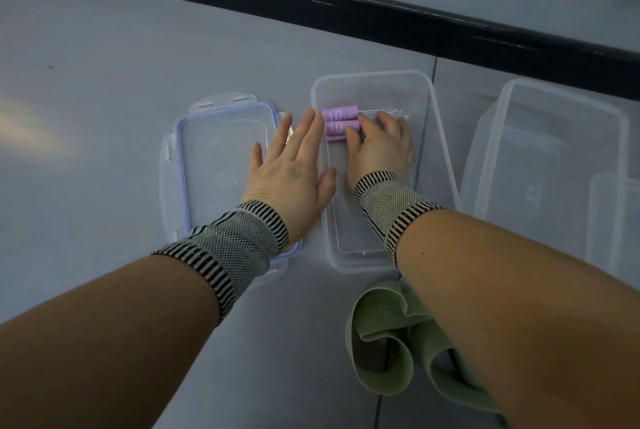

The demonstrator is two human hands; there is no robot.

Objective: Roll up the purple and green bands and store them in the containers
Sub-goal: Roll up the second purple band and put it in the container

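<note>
The right hand (379, 143) reaches into the middle box (440, 165), its curled fingertips (349, 132) touching the right ends of two purple rolls (337, 123); whether it grips them or only nudges them I cannot tell. The rolls lie side by side, touching, long axes running left to right, "10" printed on each, against the box's left wall. The left hand (292, 165) lies flat with straight fingers, over that wall's rim, holding nothing. Left of it a blue-sealed lid (214, 165) lies on the table (104, 82). A second clear box (547, 158) stands to the right. The green bands (384, 349) lie unrolled, looped loosely, near the right forearm.
</note>
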